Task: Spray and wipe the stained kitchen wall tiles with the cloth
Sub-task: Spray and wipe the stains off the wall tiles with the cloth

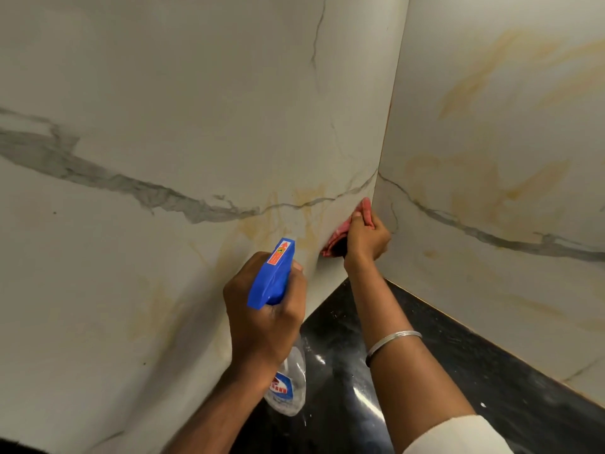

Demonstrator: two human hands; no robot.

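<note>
My left hand grips a clear spray bottle by its neck, its blue trigger head aimed at the left wall tile. That marble-patterned tile carries yellowish stains just ahead of the nozzle. My right hand holds a pink-red cloth bunched against the left tile, close to the corner where the two walls meet. Broad yellow stains also mark the right wall tile.
A black speckled countertop runs below both walls, wet and glossy in places. A metal bangle sits on my right forearm and a white sleeve covers the upper arm.
</note>
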